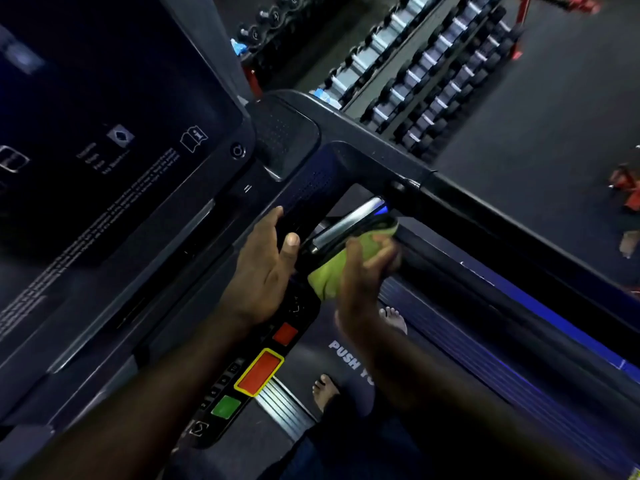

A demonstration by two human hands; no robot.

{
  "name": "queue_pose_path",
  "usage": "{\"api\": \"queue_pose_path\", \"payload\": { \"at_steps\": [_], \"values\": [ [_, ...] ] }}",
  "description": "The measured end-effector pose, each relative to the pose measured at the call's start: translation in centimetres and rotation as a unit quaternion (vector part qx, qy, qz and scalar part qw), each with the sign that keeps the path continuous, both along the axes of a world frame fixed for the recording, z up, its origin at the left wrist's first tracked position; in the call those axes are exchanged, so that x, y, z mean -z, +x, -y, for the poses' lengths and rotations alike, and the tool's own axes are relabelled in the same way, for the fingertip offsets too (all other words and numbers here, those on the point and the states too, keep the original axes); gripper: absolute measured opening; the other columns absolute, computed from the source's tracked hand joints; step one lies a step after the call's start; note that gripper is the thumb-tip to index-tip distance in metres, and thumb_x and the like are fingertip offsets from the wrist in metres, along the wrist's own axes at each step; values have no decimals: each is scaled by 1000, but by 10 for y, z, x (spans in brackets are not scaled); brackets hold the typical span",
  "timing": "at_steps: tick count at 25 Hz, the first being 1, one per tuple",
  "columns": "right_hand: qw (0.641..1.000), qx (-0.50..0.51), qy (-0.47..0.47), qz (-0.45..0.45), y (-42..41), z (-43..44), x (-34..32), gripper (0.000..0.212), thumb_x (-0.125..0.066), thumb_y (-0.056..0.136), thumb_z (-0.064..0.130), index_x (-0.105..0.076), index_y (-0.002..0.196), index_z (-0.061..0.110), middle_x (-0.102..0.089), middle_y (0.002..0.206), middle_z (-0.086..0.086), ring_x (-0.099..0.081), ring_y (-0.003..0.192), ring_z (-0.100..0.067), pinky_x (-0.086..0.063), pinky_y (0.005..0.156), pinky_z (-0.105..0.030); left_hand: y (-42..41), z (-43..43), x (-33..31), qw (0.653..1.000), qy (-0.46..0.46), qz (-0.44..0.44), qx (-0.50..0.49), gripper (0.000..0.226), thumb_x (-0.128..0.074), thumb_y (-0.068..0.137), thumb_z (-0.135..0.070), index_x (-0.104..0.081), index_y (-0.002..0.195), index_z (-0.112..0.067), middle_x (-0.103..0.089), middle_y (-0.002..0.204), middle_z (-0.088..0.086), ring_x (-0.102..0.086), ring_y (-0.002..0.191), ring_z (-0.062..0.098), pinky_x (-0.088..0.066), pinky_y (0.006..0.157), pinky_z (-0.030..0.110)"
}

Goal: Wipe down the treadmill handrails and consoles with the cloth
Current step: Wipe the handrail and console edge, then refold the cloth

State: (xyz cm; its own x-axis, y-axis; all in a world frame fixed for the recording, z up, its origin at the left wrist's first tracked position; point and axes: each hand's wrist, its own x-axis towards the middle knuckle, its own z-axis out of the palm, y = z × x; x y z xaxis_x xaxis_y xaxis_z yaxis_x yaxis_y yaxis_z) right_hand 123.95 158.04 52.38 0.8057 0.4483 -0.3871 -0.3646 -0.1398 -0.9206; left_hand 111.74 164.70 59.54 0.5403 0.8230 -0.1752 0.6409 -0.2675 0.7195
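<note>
A dark treadmill console (pixel 114 140) fills the left of the head view, with a button strip (pixel 259 372) of red and green keys below it. My right hand (pixel 363 282) is closed around a green cloth (pixel 329 275) and presses it against a short metal grip bar (pixel 346 225) under the console's right corner. My left hand (pixel 263 268) rests on the console's black lower edge beside that bar, fingers wrapped over it and thumb up. The black right handrail (pixel 502 220) runs from the console toward the right edge.
A rack of dumbbells (pixel 433 71) stands on the dark gym floor beyond the handrail. The treadmill belt (pixel 485 358) with blue side trim lies below, and two bare feet (pixel 325 389) stand on the deck. Red equipment (pixel 623 188) sits at the far right.
</note>
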Motion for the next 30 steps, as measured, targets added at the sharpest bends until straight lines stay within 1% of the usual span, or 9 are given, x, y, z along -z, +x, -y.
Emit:
{"api": "queue_pose_path", "payload": {
  "at_steps": [4, 6, 9, 16, 19, 21, 25, 28, 30],
  "values": [
    [945, -9, 105, -311, 56, 0, 2, 16, -54, 96, 29, -62, 102, 16, -67, 97, -9, -68, 79, -21, -57, 71, -32, -1, 2, -2, 1000, -21, 18, -10, 89, -20, 98, -82, -24, 165, -23, -30, 168, -9, -25, 156, 8, -26, 128, 47],
    [917, -18, 160, -364, 86, -15, 4, 26, -61, 76, 33, -65, 94, 15, -64, 91, -9, -65, 79, -27, -53, 75, -33, -1, 1, -3, 999, -31, 9, -10, 87, -20, 99, -80, -24, 165, -23, -30, 167, -8, -25, 155, 7, -26, 128, 46],
    [909, -129, 88, -387, 64, -6, 15, 63, -58, 70, 32, -68, 123, -2, -69, 121, -23, -67, 113, -42, -55, 101, -49, -1, 0, -3, 999, -14, 36, -28, 78, -28, 103, -68, -28, 162, -17, -36, 161, 0, -33, 151, 13, -30, 125, 40],
    [916, -196, 30, -349, 86, -9, 7, 64, -54, 77, 28, -62, 126, -12, -56, 138, -36, -58, 124, -52, -43, 114, -63, 8, 0, 3, 992, 64, -70, -85, 72, -48, 100, -61, -39, 147, -8, -39, 148, 10, -34, 136, 21, -33, 113, 35],
    [917, -295, -12, -269, 64, 18, -27, 54, -58, 84, 30, -65, 110, -16, -69, 110, -38, -70, 106, -47, -58, 97, -55, 9, 0, 2, 987, 76, -90, -108, 73, -56, 99, -53, -40, 148, -2, -36, 151, 14, -34, 136, 27, -28, 112, 32],
    [918, -320, -51, -229, 67, 39, -45, 47, -67, 75, 24, -64, 107, -10, -70, 96, -30, -71, 94, -46, -58, 78, -45, 7, -4, 2, 984, 66, -96, -132, 57, -56, 103, -40, -46, 144, -1, -38, 148, 14, -37, 134, 28, -32, 114, 36],
    [928, -371, 12, 1, 107, 17, -113, 50, -71, 71, 9, -56, 116, 23, -70, 104, -7, -70, 94, -18, -60, 79, -41, -1, -7, 1, 971, 106, -71, -204, 30, -55, 105, -21, -65, 124, 0, -56, 131, 14, -51, 121, 29, -39, 108, 36],
    [809, -445, 100, 370, 125, -62, -149, 58, -76, 78, 8, -49, 127, 23, -55, 132, -7, -60, 118, -11, -55, 96, -27, -12, -7, 0, 942, 131, -72, -299, 21, -57, 99, -8, -75, 88, -2, -72, 96, 14, -66, 91, 29, -54, 86, 42],
    [583, -529, 163, 595, 138, -119, -141, 68, -80, 75, 16, -58, 139, 13, -39, 153, -19, -43, 141, -26, -44, 111, -30, -18, -6, -1, 923, 97, -81, -363, 20, -60, 96, -10, -79, 88, -9, -77, 96, 9, -70, 89, 26, -54, 86, 34]
  ]
}}
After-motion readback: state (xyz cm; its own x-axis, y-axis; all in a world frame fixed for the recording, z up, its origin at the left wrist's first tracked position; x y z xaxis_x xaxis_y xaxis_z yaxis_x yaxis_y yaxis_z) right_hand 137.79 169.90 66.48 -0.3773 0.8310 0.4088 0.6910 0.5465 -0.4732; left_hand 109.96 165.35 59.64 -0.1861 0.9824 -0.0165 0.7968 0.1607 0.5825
